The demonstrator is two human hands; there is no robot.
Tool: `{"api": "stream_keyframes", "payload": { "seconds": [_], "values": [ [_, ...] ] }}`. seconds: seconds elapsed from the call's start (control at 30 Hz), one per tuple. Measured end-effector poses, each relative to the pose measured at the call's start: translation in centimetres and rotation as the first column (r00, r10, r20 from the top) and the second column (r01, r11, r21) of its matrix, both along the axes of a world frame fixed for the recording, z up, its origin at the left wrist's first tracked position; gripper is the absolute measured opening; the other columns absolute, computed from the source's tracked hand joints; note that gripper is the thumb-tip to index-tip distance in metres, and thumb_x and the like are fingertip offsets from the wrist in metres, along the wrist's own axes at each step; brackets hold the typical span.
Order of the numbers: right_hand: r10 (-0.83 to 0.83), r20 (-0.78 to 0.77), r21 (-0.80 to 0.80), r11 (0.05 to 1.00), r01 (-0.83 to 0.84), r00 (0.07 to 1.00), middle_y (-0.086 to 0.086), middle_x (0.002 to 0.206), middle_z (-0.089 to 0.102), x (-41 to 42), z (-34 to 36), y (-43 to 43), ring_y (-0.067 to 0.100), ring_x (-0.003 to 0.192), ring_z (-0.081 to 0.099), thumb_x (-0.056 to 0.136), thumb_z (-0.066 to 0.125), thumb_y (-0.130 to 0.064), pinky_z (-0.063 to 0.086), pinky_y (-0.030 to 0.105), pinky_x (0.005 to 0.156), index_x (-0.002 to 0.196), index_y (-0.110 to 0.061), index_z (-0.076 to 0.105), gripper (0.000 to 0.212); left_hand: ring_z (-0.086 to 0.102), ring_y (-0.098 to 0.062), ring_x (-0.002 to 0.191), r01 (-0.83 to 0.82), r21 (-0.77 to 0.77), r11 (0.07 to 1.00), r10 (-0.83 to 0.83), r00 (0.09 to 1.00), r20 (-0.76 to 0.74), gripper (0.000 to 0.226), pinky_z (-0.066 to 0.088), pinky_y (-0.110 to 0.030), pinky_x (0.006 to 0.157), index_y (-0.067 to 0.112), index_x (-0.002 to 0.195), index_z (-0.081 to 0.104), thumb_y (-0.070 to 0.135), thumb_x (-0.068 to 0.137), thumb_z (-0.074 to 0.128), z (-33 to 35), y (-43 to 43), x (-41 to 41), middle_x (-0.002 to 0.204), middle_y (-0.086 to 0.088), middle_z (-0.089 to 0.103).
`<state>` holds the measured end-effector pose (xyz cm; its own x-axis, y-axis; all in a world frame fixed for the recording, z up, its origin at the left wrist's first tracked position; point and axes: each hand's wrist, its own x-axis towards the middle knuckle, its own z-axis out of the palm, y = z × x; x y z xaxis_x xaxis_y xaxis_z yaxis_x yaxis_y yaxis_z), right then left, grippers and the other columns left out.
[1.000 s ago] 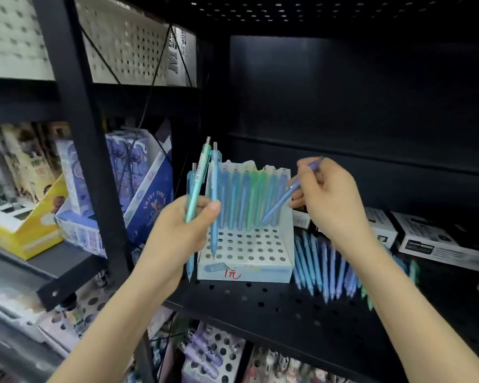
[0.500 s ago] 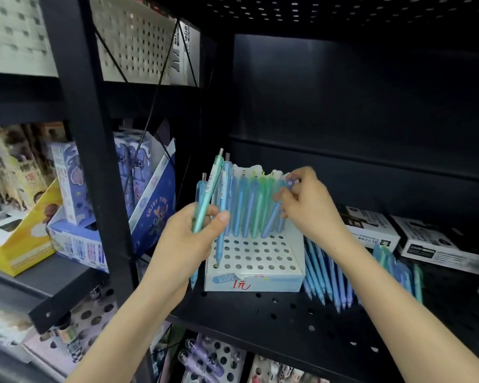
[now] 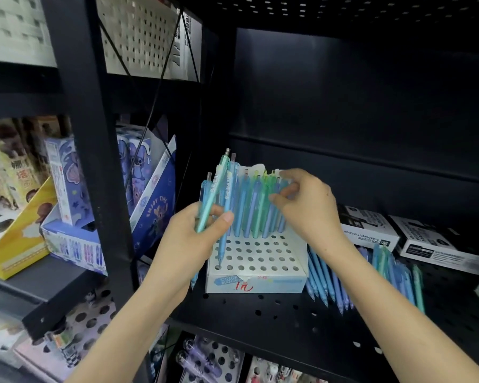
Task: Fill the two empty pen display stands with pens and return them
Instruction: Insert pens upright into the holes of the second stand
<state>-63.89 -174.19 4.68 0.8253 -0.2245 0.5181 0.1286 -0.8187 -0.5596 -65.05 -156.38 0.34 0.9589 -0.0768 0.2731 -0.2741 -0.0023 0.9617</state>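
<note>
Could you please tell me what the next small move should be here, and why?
Probably the right hand releases the back-row pen it pinches and takes one from the bunch of pens in the left hand: the back row of the stand looks full, while the holes in front are mostly empty.

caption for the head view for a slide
Left hand holds spare pens while right hand pinches a pen in the stand's back row.
</note>
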Motion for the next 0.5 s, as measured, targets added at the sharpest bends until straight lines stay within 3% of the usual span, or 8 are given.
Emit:
{"api": "stream_keyframes", "payload": {
  "seconds": [0.07,0.23,0.3,0.37,0.5],
  "values": [
    [0.026,0.097,-0.006,1.000,-0.026,0.995,-0.011,0.087,0.064,-1.5,0.1,0.3,0.006,0.077,0.058,0.086,0.062,-0.034,0.041,0.022,0.069,0.118,-0.025,0.058,0.033,0.042,0.001,0.041,0.018,0.017,1.000,-0.019,1.000,0.016,0.010,0.032,-0.022,0.052,0.020,0.089,0.061,0.029,0.085,0.064,0.2,-0.3,-0.2,0.047,0.019,0.046],
    [0.288,0.097,0.277,0.912,-0.303,0.953,-0.005,0.076,0.068,-4.2,0.5,1.8,0.006,0.071,0.060,0.079,0.067,-0.041,0.048,0.015,0.067,0.089,-0.018,0.071,0.025,0.045,0.002,0.046,0.063,0.133,0.989,-0.077,0.992,0.101,0.008,0.040,-0.017,0.050,0.021,0.084,0.062,0.029,0.084,0.064,0.6,-1.8,-1.0,0.048,0.018,0.048],
    [0.311,0.115,0.303,0.894,-0.331,0.944,0.000,0.070,0.067,-4.3,0.6,1.8,0.013,0.066,0.059,0.079,0.069,-0.034,0.048,0.017,0.062,0.079,-0.012,0.070,0.022,0.045,0.002,0.048,0.073,0.185,0.980,-0.096,0.988,0.118,0.008,0.044,-0.018,0.050,0.022,0.085,0.062,0.030,0.083,0.065,0.8,-2.4,-1.3,0.048,0.018,0.047],
    [0.331,0.140,0.336,0.871,-0.359,0.933,-0.002,0.062,0.062,-4.6,0.8,1.2,0.010,0.054,0.052,0.081,0.068,-0.030,0.045,0.019,0.055,0.071,-0.009,0.067,0.023,0.042,0.000,0.046,0.088,0.186,0.979,-0.111,0.987,0.114,0.008,0.040,-0.018,0.048,0.024,0.085,0.063,0.031,0.082,0.065,0.9,-2.8,-1.5,0.047,0.016,0.044],
    [0.208,0.244,0.464,0.833,-0.302,0.947,0.006,0.060,0.060,-4.7,1.3,-1.6,0.007,0.048,0.051,0.079,0.071,-0.032,0.045,0.020,0.049,0.072,-0.008,0.067,0.025,0.030,-0.003,0.042,0.113,0.064,0.991,-0.117,0.991,0.063,0.026,0.031,-0.017,0.044,0.019,0.087,0.063,0.043,0.079,0.061,1.0,-2.8,-1.3,0.053,0.012,0.035]
  ]
}}
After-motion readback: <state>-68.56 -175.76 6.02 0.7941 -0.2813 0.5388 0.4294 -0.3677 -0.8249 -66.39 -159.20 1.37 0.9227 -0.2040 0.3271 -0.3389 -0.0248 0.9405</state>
